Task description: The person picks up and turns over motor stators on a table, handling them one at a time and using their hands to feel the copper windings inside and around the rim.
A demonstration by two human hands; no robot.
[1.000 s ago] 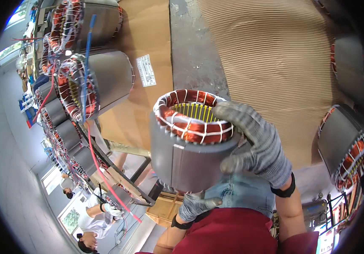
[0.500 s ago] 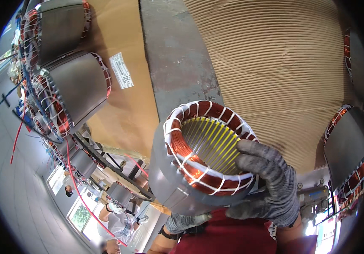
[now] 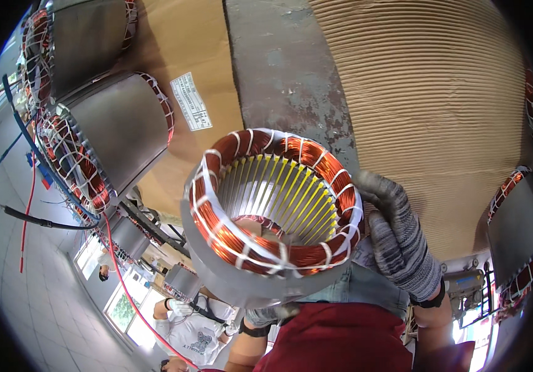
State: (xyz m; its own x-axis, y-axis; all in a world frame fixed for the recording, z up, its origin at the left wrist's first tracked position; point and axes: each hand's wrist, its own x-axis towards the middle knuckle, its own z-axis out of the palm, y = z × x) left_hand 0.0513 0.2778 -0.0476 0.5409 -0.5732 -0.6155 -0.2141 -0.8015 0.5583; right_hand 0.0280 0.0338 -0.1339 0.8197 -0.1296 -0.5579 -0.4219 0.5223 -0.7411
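Note:
A motor stator [image 3: 266, 288] tilts up toward me, its round mouth facing upward. Its grey shell carries a ring of copper windings [image 3: 334, 173] laced with white cord, and yellow slot strips line the bore. My left hand [image 3: 265, 315], in a grey knitted glove, grips the stator low on its near side; most of its fingers are hidden beneath the shell. Beside the stator's right edge is my right hand [image 3: 399, 242], gloved alike. Its fingers are stretched and apart, with the tips by the winding ring.
Corrugated cardboard [image 3: 427, 93] and a brown sheet with a white label [image 3: 192, 102] flank a worn grey strip [image 3: 291, 68]. More stators [image 3: 120, 127] stand at left, with loose cables, and another stator [image 3: 514, 217] at right. A person in a white shirt [image 3: 198, 328] works at lower left.
The stator has shifted left and tipped, showing more of its bore. My right hand has come off the winding rim to the outer right side, its fingers straightened.

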